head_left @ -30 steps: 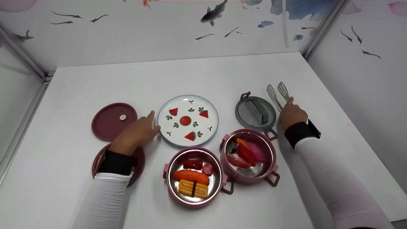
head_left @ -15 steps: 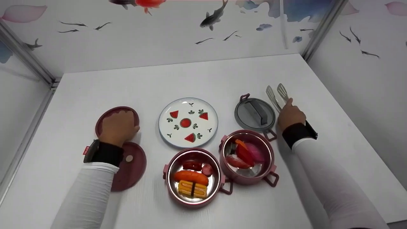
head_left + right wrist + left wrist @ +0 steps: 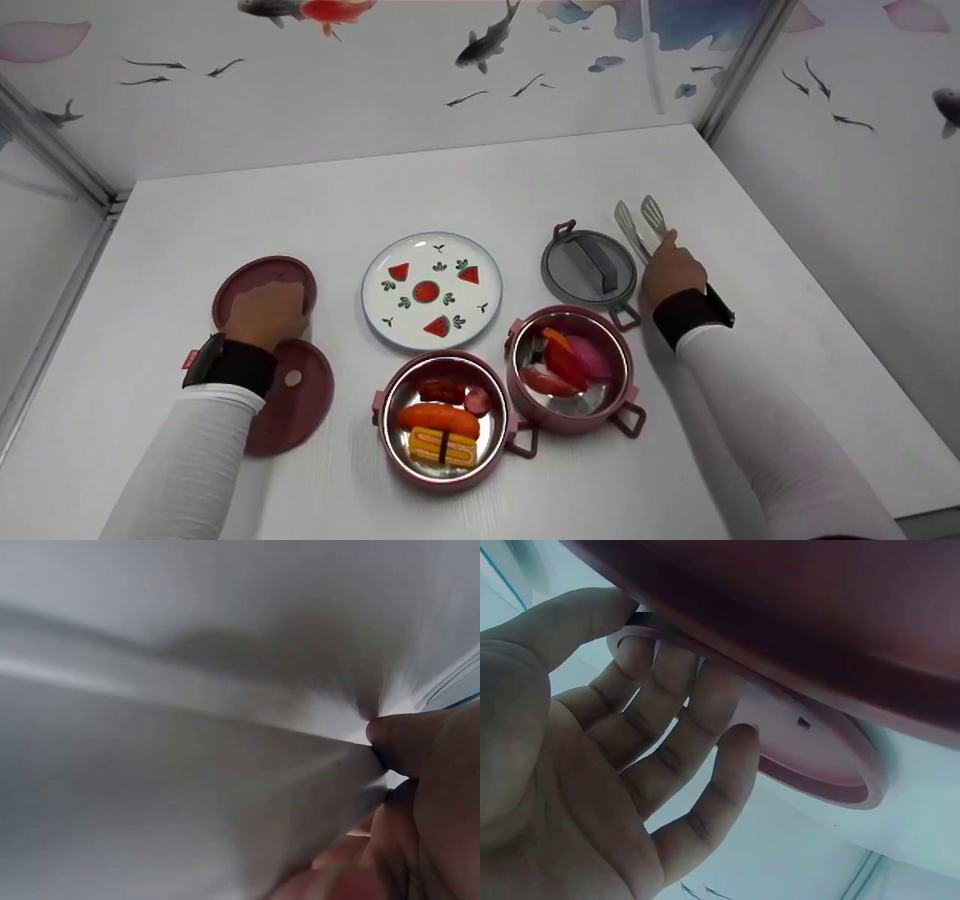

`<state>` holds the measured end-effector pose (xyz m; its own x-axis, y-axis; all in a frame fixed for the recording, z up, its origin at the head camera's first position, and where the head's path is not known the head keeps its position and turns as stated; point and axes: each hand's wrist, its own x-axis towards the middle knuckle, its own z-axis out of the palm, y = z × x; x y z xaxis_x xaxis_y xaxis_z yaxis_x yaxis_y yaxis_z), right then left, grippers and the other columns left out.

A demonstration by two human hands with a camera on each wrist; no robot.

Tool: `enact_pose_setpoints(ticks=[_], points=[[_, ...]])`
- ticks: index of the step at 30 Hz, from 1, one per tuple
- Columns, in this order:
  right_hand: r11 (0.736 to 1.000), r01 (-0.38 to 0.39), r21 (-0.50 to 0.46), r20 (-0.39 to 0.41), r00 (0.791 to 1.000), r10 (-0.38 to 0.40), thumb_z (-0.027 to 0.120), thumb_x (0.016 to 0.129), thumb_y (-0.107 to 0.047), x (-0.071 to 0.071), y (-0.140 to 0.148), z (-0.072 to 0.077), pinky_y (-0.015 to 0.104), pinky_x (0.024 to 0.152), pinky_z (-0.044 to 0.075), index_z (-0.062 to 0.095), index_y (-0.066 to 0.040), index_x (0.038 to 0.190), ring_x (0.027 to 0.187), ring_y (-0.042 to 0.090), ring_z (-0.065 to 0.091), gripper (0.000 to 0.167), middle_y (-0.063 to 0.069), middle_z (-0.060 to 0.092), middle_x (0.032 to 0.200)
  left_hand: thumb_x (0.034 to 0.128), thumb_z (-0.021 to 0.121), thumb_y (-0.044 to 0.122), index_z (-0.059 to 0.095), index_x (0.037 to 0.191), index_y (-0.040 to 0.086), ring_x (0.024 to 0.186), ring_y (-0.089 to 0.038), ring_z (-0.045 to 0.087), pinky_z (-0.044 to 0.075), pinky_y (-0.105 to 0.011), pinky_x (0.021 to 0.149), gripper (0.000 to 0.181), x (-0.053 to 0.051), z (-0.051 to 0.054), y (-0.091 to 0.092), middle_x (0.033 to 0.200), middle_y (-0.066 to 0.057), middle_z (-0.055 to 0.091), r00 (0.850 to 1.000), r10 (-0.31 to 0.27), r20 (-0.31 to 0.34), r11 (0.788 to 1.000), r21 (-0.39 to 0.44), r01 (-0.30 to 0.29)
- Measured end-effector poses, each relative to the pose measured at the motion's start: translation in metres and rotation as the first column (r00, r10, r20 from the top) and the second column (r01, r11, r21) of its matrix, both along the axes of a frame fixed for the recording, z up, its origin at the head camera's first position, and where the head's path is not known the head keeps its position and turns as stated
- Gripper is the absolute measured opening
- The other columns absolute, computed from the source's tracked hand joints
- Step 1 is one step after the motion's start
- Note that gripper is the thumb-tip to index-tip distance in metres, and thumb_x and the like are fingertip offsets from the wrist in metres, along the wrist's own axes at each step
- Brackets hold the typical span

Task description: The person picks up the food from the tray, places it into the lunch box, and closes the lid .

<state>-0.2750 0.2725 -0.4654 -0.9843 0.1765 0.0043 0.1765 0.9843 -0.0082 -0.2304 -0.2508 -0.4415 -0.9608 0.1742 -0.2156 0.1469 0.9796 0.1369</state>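
In the head view my left hand (image 3: 270,311) is over two maroon discs like shallow lids. Its fingers curl at the far lid (image 3: 255,271); the left wrist view shows thumb and fingertips pinching at its rim. The near lid (image 3: 311,394), bearing a pale round spot, overlaps the hand from above in that wrist view. My right hand (image 3: 675,274) holds the handle end of a pale slotted spatula (image 3: 654,215), index finger laid along it. Beside it lies a second slotted spatula (image 3: 625,221). Its grip is partly hidden in the right wrist view.
A watermelon-patterned plate (image 3: 432,255) lies mid-table. In front stand a maroon pot (image 3: 382,450) with toy sausage and egg pieces, and a second pot (image 3: 574,426) with red and pink toy food. A grey lid (image 3: 574,281) lies behind them. Walls (image 3: 337,112) enclose the table.
My left hand has moved left from beside the plate onto the far maroon lid, its fingers curling. The right hand stays at the spatulas. The head view has shifted slightly.
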Motion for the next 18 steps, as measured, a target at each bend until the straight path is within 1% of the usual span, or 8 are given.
enact_pose_setpoints(ticks=[3,6,9,11,14,16,18], points=[[1.000,0.001,-0.002,-0.009,1.000,-0.001,0.038,0.096,-0.003,0.000,0.000,0.000,0.055,0.073,0.058,0.021,0.020,0.149,0.089,0.047,0.070,0.060,0.043,0.063,0.106,0.0829,0.060,0.009,0.058,0.074,0.007,0.061,-0.022,0.052,0.041,-0.036,0.054,0.009,0.001,-0.002,-0.002,0.066,-0.008,0.058,0.999,-0.029,-0.022,0.999,0.017,0.029],[1.000,0.002,-0.006,-0.005,1.000,-0.002,0.039,0.096,-0.002,0.000,-0.001,-0.001,0.055,0.074,0.058,0.020,0.020,0.149,0.090,0.048,0.069,0.061,0.043,0.062,0.106,0.0807,0.067,0.012,0.059,0.076,0.008,0.060,-0.021,0.051,0.041,-0.035,0.055,0.010,0.002,-0.004,-0.004,0.065,-0.005,0.057,0.997,-0.057,-0.053,0.998,0.028,0.059],[1.000,0.001,-0.014,0.012,1.000,-0.001,0.039,0.096,-0.003,-0.001,-0.001,-0.001,0.056,0.075,0.057,0.018,0.020,0.150,0.092,0.049,0.069,0.062,0.044,0.061,0.108,0.0805,0.071,0.015,0.058,0.078,0.008,0.060,-0.020,0.050,0.041,-0.037,0.057,0.016,0.005,-0.002,-0.003,0.065,-0.005,0.056,0.991,-0.082,-0.107,0.996,0.017,0.084],[1.000,0.001,-0.011,0.026,1.000,-0.001,0.039,0.096,-0.003,0.000,-0.001,-0.001,0.057,0.076,0.057,0.016,0.020,0.150,0.093,0.050,0.068,0.063,0.045,0.060,0.110,0.0800,0.073,0.016,0.056,0.077,0.008,0.059,-0.021,0.049,0.041,-0.039,0.055,0.019,0.008,0.002,-0.001,0.065,-0.006,0.056,0.982,-0.101,-0.161,0.995,0.003,0.103],[1.000,-0.007,0.007,0.035,0.999,0.006,0.040,0.096,-0.004,0.000,-0.001,-0.001,0.057,0.076,0.057,0.015,0.021,0.150,0.092,0.049,0.068,0.065,0.045,0.060,0.110,0.0785,0.075,0.016,0.053,0.076,0.008,0.057,-0.022,0.046,0.040,-0.040,0.053,0.023,0.014,0.011,0.004,0.063,-0.006,0.054,0.964,-0.121,-0.237,0.993,-0.014,0.121],[1.000,-0.014,0.016,0.037,0.999,0.014,0.041,0.095,-0.005,0.000,-0.001,-0.001,0.057,0.076,0.057,0.014,0.021,0.149,0.092,0.049,0.068,0.066,0.044,0.060,0.109,0.0771,0.075,0.015,0.052,0.075,0.008,0.056,-0.022,0.045,0.039,-0.039,0.053,0.024,0.019,0.016,0.009,0.061,-0.006,0.052,0.953,-0.134,-0.273,0.991,-0.020,0.134],[1.000,-0.020,-0.003,0.041,0.999,0.020,0.040,0.096,-0.008,0.001,0.000,0.000,0.058,0.076,0.056,0.014,0.022,0.149,0.092,0.050,0.067,0.067,0.045,0.059,0.110,0.0759,0.074,0.013,0.051,0.075,0.009,0.056,-0.022,0.043,0.036,-0.037,0.052,0.024,0.025,0.019,0.015,0.060,-0.005,0.050,0.941,-0.147,-0.306,0.989,-0.023,0.147]])
